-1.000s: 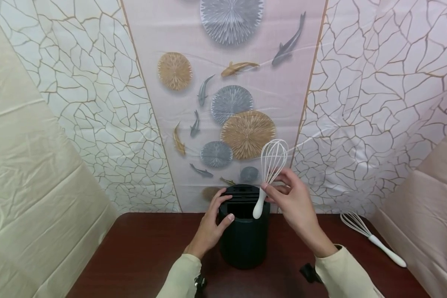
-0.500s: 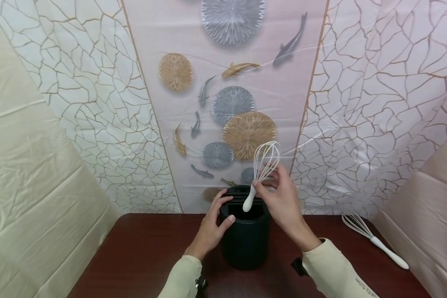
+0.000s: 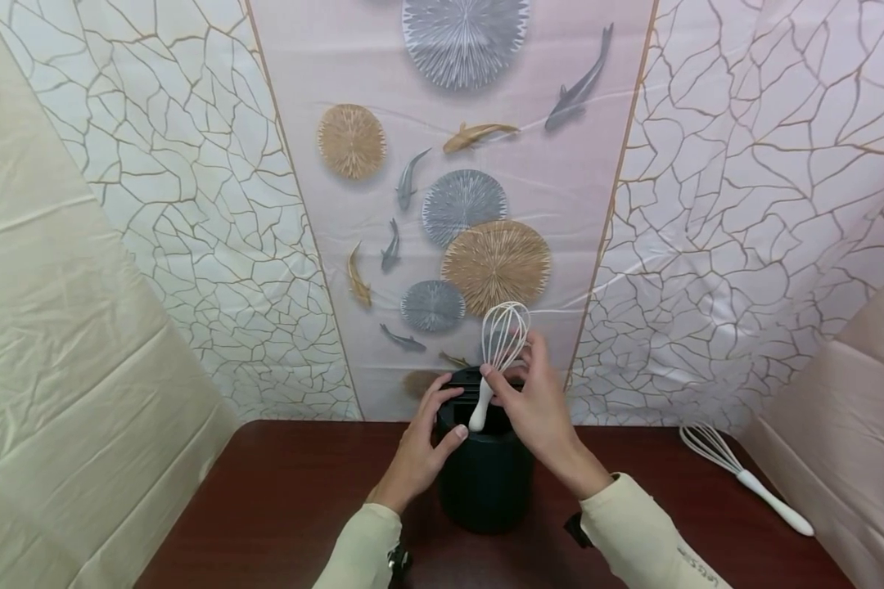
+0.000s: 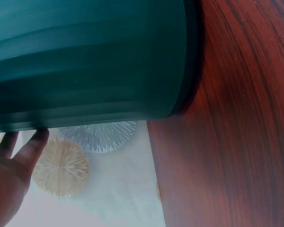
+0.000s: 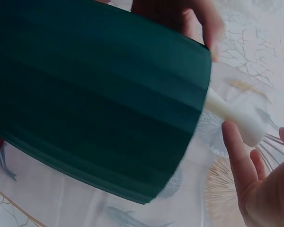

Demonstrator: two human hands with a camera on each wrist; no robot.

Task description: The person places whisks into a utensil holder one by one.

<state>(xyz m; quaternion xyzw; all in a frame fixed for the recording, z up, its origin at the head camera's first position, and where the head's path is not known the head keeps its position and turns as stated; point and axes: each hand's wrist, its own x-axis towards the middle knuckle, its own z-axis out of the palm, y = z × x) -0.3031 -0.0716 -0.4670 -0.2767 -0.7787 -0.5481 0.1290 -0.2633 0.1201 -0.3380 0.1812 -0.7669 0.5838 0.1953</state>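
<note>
In the head view, my right hand [image 3: 545, 413] pinches a small white whisk [image 3: 480, 406] where its handle meets the wires. The wires point up, and the handle end hangs over the opening of a dark green holder [image 3: 486, 483]. The right wrist view shows the handle [image 5: 244, 124] partly behind the holder's rim, my right fingers beside it. My left hand [image 3: 418, 446] curls round the holder's left side, thumb at the front of the rim. Left fingertips touch the holder [image 4: 94, 61] in the left wrist view.
A second white whisk [image 3: 773, 501] lies on the dark red table [image 3: 295, 507] at the far right. Patterned cloth [image 3: 191, 204] hangs behind the table, with plain cloth at both sides.
The right hand has carried the whisk leftward, and in the last half second lower, over the holder's opening. The left hand has stayed on the holder.
</note>
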